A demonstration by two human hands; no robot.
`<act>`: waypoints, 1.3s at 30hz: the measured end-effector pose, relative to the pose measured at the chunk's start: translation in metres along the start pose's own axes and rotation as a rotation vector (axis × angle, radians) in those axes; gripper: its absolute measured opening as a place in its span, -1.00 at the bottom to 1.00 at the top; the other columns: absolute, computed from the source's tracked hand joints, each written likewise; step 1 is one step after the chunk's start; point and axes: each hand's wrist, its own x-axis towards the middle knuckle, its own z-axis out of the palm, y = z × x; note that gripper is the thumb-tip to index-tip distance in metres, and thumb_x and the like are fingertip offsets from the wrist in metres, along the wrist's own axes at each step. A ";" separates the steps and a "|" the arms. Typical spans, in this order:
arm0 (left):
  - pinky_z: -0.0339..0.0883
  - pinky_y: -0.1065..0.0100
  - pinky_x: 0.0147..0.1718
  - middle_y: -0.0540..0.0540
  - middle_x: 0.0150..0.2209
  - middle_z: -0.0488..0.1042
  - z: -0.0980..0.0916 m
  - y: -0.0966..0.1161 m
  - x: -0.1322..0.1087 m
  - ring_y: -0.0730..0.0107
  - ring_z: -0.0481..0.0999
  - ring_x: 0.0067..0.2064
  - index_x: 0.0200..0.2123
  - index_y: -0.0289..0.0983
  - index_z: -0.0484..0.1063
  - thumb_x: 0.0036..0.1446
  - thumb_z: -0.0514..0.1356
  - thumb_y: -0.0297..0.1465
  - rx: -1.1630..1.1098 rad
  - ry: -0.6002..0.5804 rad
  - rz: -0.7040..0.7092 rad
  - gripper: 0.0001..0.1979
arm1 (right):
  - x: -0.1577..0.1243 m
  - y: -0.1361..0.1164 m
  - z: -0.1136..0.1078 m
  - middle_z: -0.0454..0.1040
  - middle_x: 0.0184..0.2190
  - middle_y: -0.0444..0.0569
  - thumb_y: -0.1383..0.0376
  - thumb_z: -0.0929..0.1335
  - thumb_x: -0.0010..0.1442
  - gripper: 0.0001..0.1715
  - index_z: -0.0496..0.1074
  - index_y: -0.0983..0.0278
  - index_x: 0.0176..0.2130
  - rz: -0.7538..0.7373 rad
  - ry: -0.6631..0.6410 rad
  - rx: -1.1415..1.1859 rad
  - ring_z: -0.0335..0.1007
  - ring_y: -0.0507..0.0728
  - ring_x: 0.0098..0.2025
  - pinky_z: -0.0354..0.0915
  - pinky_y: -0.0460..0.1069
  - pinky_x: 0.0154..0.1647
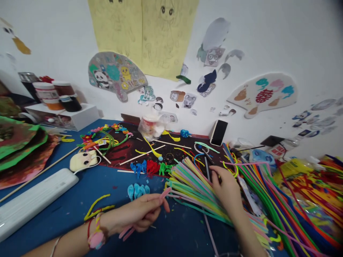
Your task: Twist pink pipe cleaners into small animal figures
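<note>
My left hand (pixel 136 212) is at the lower middle of the view, pinching a bent pink pipe cleaner (pixel 164 195) whose ends stick out past both sides of the fingers. My right hand (pixel 226 187) lies on a large fanned bundle of pastel pipe cleaners (pixel 193 189), its fingers among the strands at the far end. Whether those fingers grip any strand is hidden. To the right lies a second bundle of bright green, blue and orange pipe cleaners (pixel 273 203). Small blue pipe-cleaner shapes (pixel 138 191) sit beyond my left hand.
The blue tabletop (pixel 182 235) holds a black, red-smeared mat (pixel 120 157) with sticks and red, green and blue shapes. A white power strip (pixel 34 200) lies left, beside painted green-and-red card sheets (pixel 18 150). A phone (pixel 219 132) leans against the decorated wall. Jars stand on a white box (pixel 61 117).
</note>
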 end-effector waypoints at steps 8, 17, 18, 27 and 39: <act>-0.21 0.53 -0.71 0.10 -0.48 0.14 0.005 -0.002 0.000 0.68 -0.05 -0.66 -0.07 -0.17 0.23 0.21 -0.04 -0.20 0.052 0.044 0.027 -0.72 | -0.004 0.085 0.014 0.49 -0.32 0.26 0.31 0.25 0.05 -0.65 0.46 0.45 -0.21 0.306 -0.351 -0.299 0.43 0.28 -0.27 0.27 0.09 -0.20; -0.29 0.51 -0.70 0.11 -0.51 0.09 0.000 0.000 0.001 0.65 -0.11 -0.64 -0.07 -0.20 0.21 0.17 -0.07 -0.35 0.192 0.171 0.178 -0.74 | 0.002 0.088 0.006 0.39 -0.22 0.37 0.31 0.26 0.01 -0.58 0.33 0.51 -0.13 0.468 -0.119 -0.093 0.34 0.37 -0.14 0.21 0.19 -0.15; -0.27 0.52 -0.70 0.11 -0.50 0.12 -0.002 -0.001 0.002 0.65 -0.10 -0.64 -0.07 -0.20 0.19 0.15 -0.08 -0.39 0.210 0.176 0.217 -0.73 | 0.004 0.086 0.005 0.37 -0.19 0.35 0.28 0.25 0.03 -0.54 0.29 0.49 -0.09 0.487 -0.074 -0.046 0.33 0.36 -0.12 0.21 0.19 -0.14; -0.03 0.59 -0.73 0.12 -0.41 0.30 -0.003 0.000 0.005 0.71 0.02 -0.71 -0.32 -0.16 -0.04 0.14 -0.14 -0.48 0.289 0.383 0.545 -0.91 | -0.005 -0.033 -0.008 0.36 -0.43 -0.09 -0.01 0.41 -0.08 -0.43 0.26 0.24 -0.17 0.452 -0.289 1.116 0.30 0.04 -0.43 0.23 -0.10 -0.45; -0.07 0.64 -0.80 0.13 -0.48 0.34 -0.019 0.005 0.008 0.73 0.00 -0.76 -0.34 -0.16 -0.03 0.22 -0.09 -0.32 0.111 0.446 0.663 -0.89 | -0.073 -0.123 0.002 0.27 -0.38 -0.13 -0.04 0.52 -0.34 -0.21 0.25 0.30 -0.21 0.457 -1.332 1.669 0.22 -0.06 -0.42 0.13 -0.16 -0.42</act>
